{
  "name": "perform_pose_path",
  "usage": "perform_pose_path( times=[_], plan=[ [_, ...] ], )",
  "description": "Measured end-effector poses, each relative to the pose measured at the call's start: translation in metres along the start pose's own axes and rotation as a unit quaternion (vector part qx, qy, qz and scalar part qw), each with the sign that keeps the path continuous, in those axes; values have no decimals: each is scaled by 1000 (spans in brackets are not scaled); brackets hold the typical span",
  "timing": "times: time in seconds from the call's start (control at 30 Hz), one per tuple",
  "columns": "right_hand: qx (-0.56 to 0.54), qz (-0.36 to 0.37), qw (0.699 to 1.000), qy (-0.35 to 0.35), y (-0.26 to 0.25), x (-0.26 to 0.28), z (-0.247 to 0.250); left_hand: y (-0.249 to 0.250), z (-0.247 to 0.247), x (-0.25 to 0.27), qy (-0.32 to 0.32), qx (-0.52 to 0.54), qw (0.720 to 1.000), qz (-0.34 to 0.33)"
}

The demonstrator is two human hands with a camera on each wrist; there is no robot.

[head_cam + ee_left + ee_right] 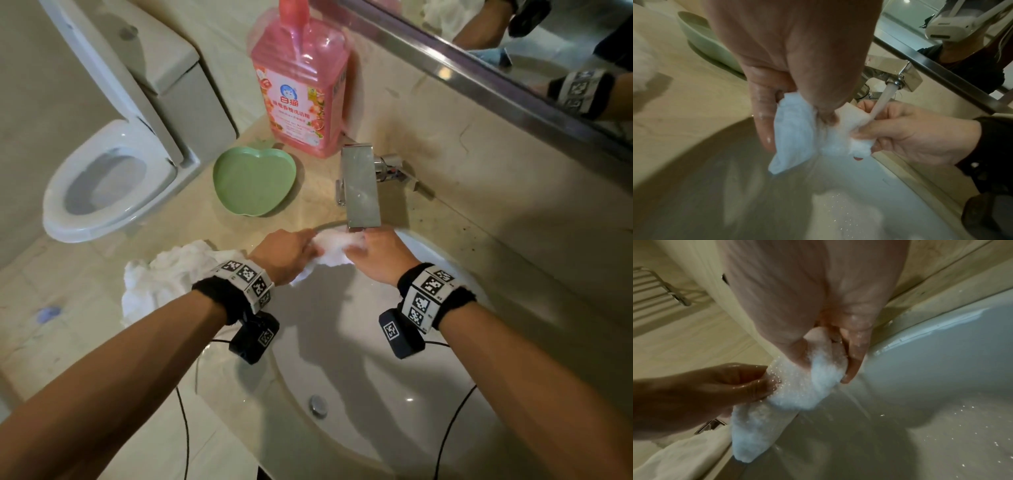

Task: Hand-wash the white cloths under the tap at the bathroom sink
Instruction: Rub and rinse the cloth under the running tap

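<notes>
Both hands hold one wet white cloth (331, 247) just under the square chrome tap (360, 186), above the far side of the white sink (359, 342). My left hand (291, 251) pinches the cloth's left end (795, 129) between thumb and fingers. My right hand (380, 253) grips the right end (818, 368), fingers curled round it. Water (880, 102) runs from the spout onto the cloth and my right fingers. A loose end of cloth (754, 431) hangs down toward the basin. A pile of other white cloths (164, 277) lies on the counter left of the sink.
A green apple-shaped dish (251, 180) and a pink detergent bottle (301, 85) stand on the beige counter (308, 212) behind the sink. The toilet (109, 178) is to the left. A mirror (548, 44) runs along the wall at right. The drain plug (317, 404) sits low in the basin.
</notes>
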State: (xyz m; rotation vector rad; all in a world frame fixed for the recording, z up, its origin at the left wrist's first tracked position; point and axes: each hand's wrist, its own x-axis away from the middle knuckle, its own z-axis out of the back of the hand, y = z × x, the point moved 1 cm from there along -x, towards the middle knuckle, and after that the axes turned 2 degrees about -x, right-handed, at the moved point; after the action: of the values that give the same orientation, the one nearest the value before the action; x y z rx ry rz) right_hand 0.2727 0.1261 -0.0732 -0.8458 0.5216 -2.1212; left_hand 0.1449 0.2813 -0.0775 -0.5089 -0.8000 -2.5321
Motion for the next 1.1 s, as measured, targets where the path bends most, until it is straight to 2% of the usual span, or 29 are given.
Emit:
perform_pose_path(
  times=[0.07,0.17,0.27,0.33,0.4,0.53,0.57,0.63,0.7,0.77,0.83,0.97,1.1],
  plan=[
    [13,19,1000,15,0,0,-1,1,0,-2,-17,15,1000,12],
    [-84,33,994,63,6,7,5,2,3,-5,-62,51,997,23],
    [-137,31,987,73,17,11,13,12,-3,-12,-126,69,989,30],
    [-187,13,980,73,23,14,16,23,-12,-18,-144,44,988,31],
    [-203,8,977,63,30,16,18,33,-20,-23,-113,24,993,-2],
    [-146,-7,989,6,45,20,20,52,-21,-27,-3,-59,992,-108],
    [-133,-21,991,-5,49,21,19,59,-20,-29,-2,-83,990,-115],
    [-123,-37,992,-15,55,22,18,68,-21,-33,-49,-85,991,-95],
    [-89,-27,996,11,57,23,16,71,-24,-41,-120,-5,990,-67],
    [-62,6,996,60,57,25,15,71,-24,-47,-134,16,989,-54],
    [-66,26,995,77,55,24,16,70,-21,-46,-126,-32,990,-50],
    [-106,-21,994,-27,50,22,12,59,-20,-40,-47,-112,990,-71],
    [-260,-79,960,-68,41,15,8,50,-12,-30,-19,-95,989,-115]
  ],
)
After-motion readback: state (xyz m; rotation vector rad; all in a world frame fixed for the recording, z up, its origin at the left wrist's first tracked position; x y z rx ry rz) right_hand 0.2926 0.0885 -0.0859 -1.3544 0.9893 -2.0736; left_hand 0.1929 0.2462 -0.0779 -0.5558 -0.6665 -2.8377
